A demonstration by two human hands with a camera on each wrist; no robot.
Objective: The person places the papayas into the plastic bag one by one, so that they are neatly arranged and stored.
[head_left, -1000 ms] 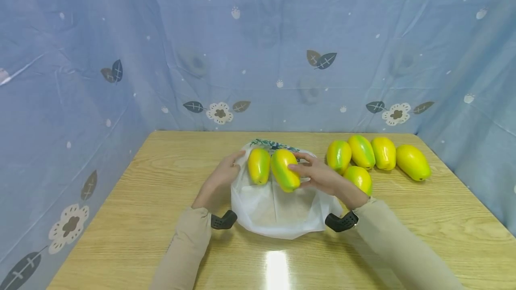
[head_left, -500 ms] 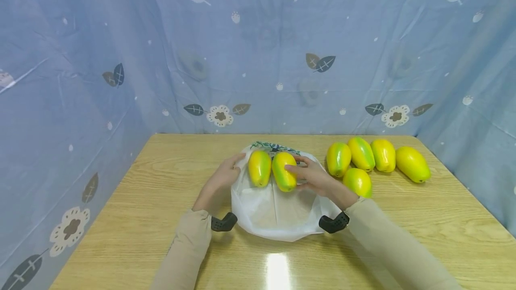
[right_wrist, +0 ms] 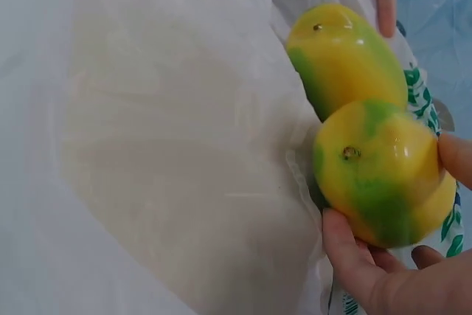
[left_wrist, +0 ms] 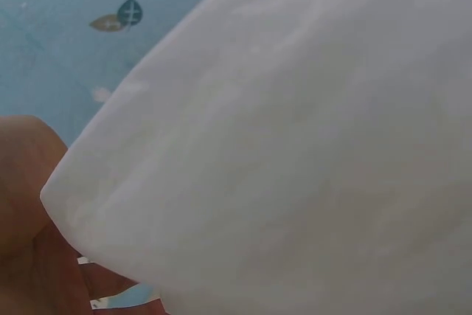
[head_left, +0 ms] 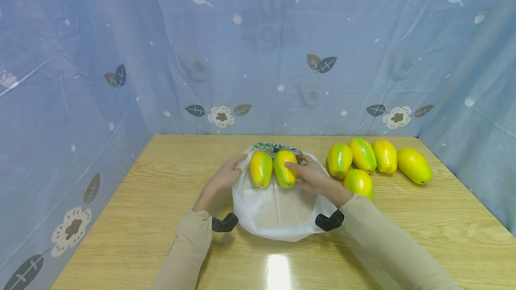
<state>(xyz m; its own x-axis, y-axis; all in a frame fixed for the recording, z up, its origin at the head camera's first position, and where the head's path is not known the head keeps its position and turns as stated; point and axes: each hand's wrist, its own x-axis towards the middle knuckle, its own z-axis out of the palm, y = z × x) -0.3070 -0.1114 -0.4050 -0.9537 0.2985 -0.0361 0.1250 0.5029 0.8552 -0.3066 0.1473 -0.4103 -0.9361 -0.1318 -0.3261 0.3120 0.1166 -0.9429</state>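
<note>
A white plastic bag point(head_left: 266, 220) with green print lies spread with its mouth open toward me. At its left rim my left hand point(head_left: 223, 176) holds the plastic; the left wrist view shows the bag's edge point(left_wrist: 96, 204) between thumb and fingers. My right hand point(head_left: 316, 176) grips a yellow-green mango point(head_left: 284, 169) by its right side, inside the bag's mouth. Immediately left of it, a second mango point(head_left: 260, 170) lies in the bag. In the right wrist view, thumb and fingers stand on opposite sides of the held mango point(right_wrist: 380, 175).
Several more mangoes point(head_left: 385, 156) are grouped on the wooden table point(head_left: 133, 218) right of the bag, the closest mango point(head_left: 359, 183) near my right forearm. A blue patterned curtain point(head_left: 274, 35) hangs behind the table and at both sides.
My right hand has moved the mango slightly left and away from me, beside the other one in the bag. My left hand stays at the rim.
</note>
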